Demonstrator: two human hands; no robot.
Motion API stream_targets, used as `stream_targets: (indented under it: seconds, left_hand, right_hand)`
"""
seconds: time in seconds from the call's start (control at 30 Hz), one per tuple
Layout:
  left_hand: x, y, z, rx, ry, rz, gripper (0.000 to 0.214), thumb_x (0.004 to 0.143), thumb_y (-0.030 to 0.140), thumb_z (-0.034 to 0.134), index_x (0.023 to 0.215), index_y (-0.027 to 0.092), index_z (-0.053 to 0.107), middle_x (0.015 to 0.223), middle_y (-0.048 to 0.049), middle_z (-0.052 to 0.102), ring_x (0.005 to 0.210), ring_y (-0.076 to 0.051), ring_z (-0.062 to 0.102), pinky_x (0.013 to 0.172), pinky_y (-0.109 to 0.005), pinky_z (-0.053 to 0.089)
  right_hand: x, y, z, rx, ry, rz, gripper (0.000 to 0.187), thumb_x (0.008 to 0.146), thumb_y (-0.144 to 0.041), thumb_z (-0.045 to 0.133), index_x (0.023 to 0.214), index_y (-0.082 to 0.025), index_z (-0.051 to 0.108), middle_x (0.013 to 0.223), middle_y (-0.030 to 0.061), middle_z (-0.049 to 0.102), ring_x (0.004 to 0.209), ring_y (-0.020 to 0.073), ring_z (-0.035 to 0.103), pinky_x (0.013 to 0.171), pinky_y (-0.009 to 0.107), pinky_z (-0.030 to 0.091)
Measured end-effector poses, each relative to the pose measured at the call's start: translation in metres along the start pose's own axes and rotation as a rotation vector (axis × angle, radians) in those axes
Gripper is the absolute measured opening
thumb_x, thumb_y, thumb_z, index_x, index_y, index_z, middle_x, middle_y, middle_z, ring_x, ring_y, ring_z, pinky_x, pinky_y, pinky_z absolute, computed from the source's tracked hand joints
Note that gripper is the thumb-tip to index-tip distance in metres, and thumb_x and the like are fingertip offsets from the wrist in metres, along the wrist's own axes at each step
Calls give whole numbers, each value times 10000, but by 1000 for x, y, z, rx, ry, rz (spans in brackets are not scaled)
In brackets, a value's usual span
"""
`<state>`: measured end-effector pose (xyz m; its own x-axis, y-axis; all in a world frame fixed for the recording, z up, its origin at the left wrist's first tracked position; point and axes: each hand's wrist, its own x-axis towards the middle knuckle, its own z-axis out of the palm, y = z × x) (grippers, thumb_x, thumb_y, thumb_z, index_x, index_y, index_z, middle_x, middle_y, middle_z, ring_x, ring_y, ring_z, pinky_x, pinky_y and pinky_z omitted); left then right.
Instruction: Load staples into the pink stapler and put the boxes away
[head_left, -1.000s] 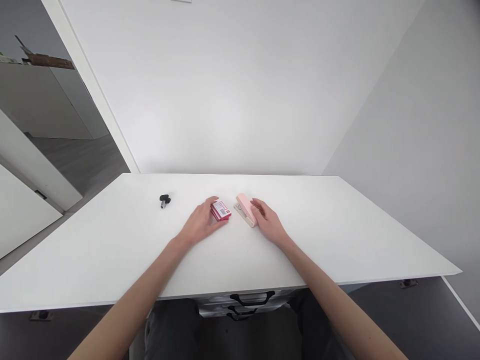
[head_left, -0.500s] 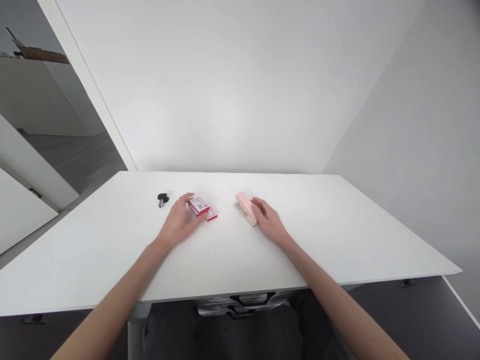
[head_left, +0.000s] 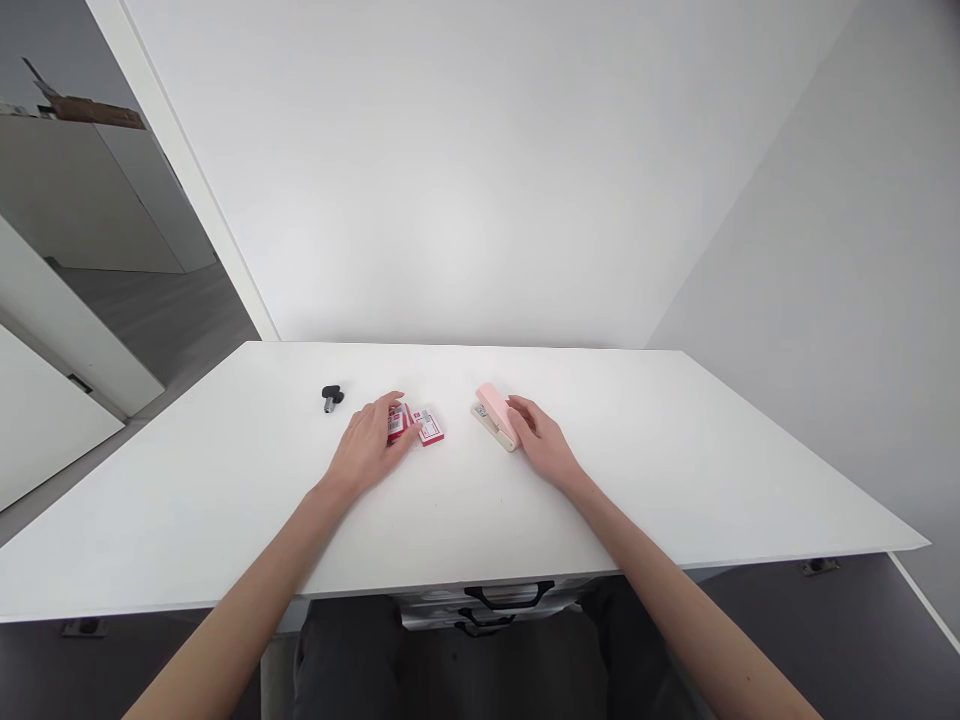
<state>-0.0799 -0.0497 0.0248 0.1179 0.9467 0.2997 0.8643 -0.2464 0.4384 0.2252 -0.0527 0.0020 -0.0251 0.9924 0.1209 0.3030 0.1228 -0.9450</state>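
My left hand [head_left: 365,442] is curled over a small red-and-white box [head_left: 397,420], its fingers at the far side and its thumb at the near side. Part of that box is hidden under the hand. Beside it, by the thumb tip, a second red-and-white box [head_left: 429,427] lies flat on the table. My right hand [head_left: 545,440] grips a stapler [head_left: 496,412] with a pink top and a cream base from its right side. The stapler rests at a slant on the tabletop, its arm raised from the base at the far end.
A small black-and-silver object [head_left: 331,397] lies left of my left hand. The white table [head_left: 637,470] meets a pale wall [head_left: 465,200] at its back edge. Below the front edge are drawers with black handles [head_left: 510,597].
The upper box has come off the other one and now sits lower at its left, under my left hand. My right hand stays on the stapler. The view has shifted slightly.
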Motion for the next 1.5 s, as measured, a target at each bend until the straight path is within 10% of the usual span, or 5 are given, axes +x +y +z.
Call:
stream_targets:
  seconds: [0.43, 1.5]
  left_hand:
    - [2, -8, 0, -23, 43, -20, 427, 952, 293, 427, 1360, 198, 508, 1415, -108, 637, 1276, -314, 576, 1097, -491, 448]
    - [1, -12, -3, -85, 321, -201, 374, 929, 225, 527, 1287, 280, 616, 1455, -59, 611, 1039, -266, 702, 970, -450, 545]
  right_hand:
    - [-2, -4, -1, -31, -7, 19, 532, 1012, -558, 490, 1455, -270, 557, 1522, 65, 580, 1355, 254, 566, 1114, 415, 473]
    - [-3, -2, -1, -58, -12, 4, 448, 1014, -556, 466, 1351, -303, 616, 1455, 46, 628, 1297, 253, 596, 1069, 434, 489]
